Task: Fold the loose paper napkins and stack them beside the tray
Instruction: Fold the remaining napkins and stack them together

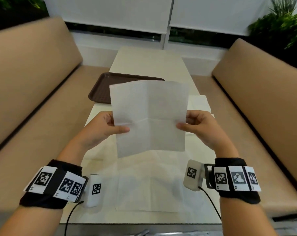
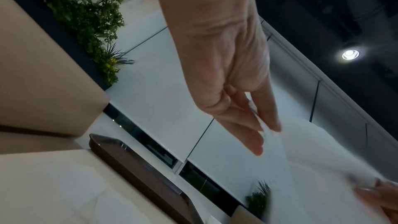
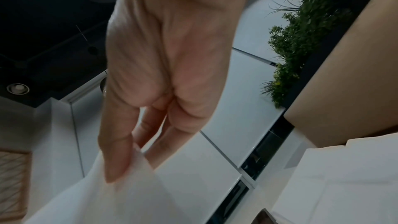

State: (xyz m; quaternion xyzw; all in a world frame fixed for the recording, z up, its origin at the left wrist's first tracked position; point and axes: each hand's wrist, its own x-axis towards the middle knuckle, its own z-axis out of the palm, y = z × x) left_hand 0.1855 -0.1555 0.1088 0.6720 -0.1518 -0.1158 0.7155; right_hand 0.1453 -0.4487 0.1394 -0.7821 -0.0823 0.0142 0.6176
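napkin (image 1: pixel 148 116): held unfolded and upright over the table (image 1: pixel 149 63), between our hands; its long axis runs 12 to 6.
left hand (image 1: pixel 103 128): pinches its 9 o'clock edge, thumb in front.
right hand (image 1: pixel 198 127): pinches its 3 o'clock edge likewise.
tray (image 1: pixel 100 92): at 11 o'clock behind the sheet.
nearer hand: neither, we judge; both sit level on the cross crease.

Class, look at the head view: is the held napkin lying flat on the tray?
No: both hands hold the napkin open in the air, in front of the brown tray.
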